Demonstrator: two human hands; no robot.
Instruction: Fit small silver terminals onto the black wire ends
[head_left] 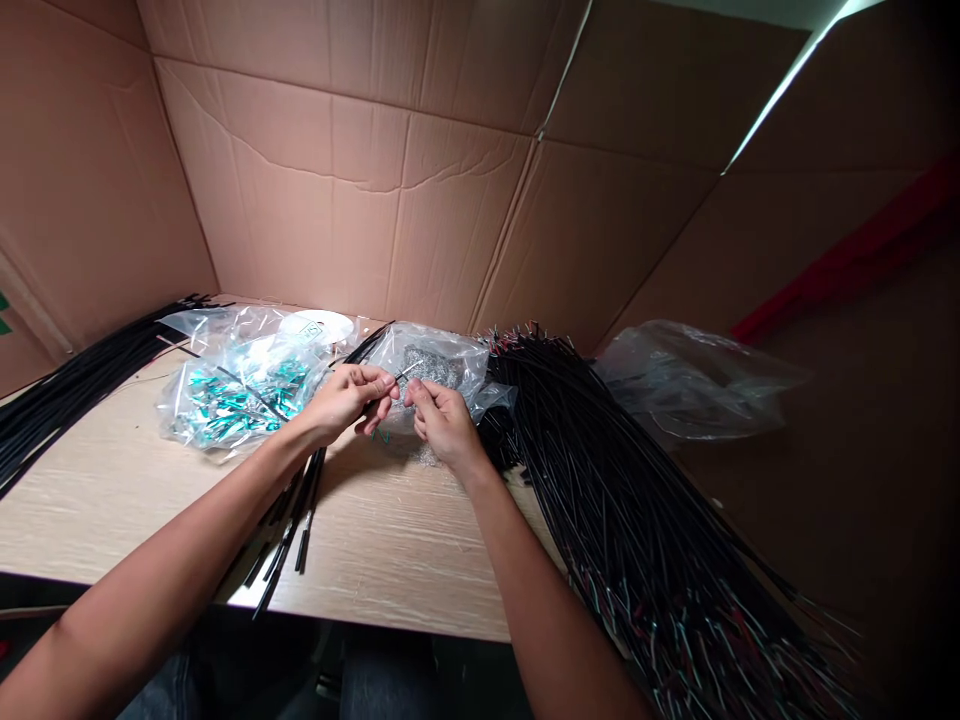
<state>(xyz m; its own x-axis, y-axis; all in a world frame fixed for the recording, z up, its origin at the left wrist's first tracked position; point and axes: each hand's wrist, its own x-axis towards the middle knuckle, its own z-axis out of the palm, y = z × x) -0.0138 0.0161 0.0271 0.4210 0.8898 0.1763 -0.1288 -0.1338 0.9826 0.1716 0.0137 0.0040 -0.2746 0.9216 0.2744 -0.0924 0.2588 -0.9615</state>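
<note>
Hands: left hand point(351, 400) closed in a pinch on a thin wire point(406, 374); right hand point(444, 418) narrow, thumb and index finger together near the wire's tip, any contents not discernible.
Cardboard walls point(300, 140): upright and creased, behind and beside the table.
Table point(405, 545): pale wood-grain top, below both hands.
Large cable bundle point(600, 450): black, right of the right hand, with coloured wire ends.
Left cable bundle point(82, 375): black, along the table's far left.
Teal-filled bag point(236, 395): clear plastic, teal and silvery pieces, left of the left hand.
Clear bag point(697, 385): crumpled, right of the large cable bundle.
Metal-filled bag point(435, 362): clear plastic, small silvery pieces, behind the hands.
Loose cables point(289, 525): black, beneath the left forearm.
White disc point(319, 328): printed, at the teal-filled bag.
Thin wire: between the hands, its tip slanting up.
</note>
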